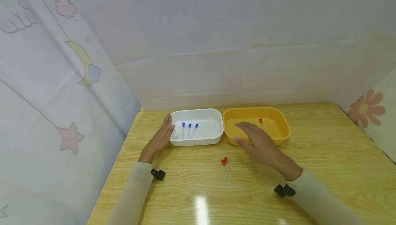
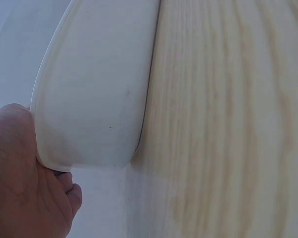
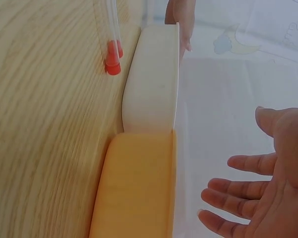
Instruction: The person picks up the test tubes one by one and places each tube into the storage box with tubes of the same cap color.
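Observation:
My left hand [image 1: 160, 137] grips the left end of a white plastic tray [image 1: 196, 142], thumb over the rim and fingers along the outside wall. Inside that tray lie clear tubes with blue caps [image 1: 189, 125], three in all. My right hand [image 1: 259, 145] hovers above the near side of a yellow tray [image 1: 279, 138], its fingers spread and holding nothing. A red cap [image 1: 261, 120] shows in the yellow tray; its tube is too faint to make out. Two clear tubes with red caps [image 1: 226, 171] lie side by side on the table, in front of the trays.
Both trays stand side by side, nearly touching, near the back edge of the wooden table [image 1: 182, 190]. Behind them hangs a pale cloth [image 1: 201, 63], and a patterned one [image 1: 71, 137] hangs on the left. Each wrist carries a small black camera [image 1: 158, 174].

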Tool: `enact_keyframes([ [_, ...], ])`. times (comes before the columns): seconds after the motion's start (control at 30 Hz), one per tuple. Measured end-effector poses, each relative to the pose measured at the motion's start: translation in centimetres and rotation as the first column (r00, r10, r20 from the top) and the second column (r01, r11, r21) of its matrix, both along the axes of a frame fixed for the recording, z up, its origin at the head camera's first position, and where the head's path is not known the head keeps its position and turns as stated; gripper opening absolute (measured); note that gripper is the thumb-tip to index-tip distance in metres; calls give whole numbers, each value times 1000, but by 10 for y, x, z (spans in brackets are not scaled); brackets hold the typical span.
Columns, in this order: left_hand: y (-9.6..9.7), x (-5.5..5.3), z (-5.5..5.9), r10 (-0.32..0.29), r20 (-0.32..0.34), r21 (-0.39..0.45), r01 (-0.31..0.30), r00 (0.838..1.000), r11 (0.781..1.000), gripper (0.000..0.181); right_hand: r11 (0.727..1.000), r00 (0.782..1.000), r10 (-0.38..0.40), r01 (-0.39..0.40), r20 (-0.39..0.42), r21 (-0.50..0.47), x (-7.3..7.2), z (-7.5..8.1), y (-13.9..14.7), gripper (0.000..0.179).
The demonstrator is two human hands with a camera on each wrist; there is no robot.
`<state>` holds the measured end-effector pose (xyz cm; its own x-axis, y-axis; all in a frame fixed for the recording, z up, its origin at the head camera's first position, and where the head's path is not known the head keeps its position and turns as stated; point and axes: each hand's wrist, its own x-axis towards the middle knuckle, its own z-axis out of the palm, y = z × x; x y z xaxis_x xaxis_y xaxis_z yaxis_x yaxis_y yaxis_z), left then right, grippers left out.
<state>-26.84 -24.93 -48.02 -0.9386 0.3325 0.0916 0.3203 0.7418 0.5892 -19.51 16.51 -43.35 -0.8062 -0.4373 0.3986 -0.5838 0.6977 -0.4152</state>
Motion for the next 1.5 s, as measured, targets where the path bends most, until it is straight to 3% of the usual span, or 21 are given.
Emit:
enact_keyframes([
  [0.47,-1,0,-1,-22,-11,25,22,1000,999,67,999,999,-40,40,21,1,-3,-1,21,56],
  [0.87,0,-2,-2,-7,4,12,7,1000,1000,67,997,994,-68,70,-84,27,-17,-2,41,58],
  [1.5,0,-3,-2,-16,5,14,16,1000,1000,68,991,990,-122,125,-68,44,-34,-12,81,63],
])
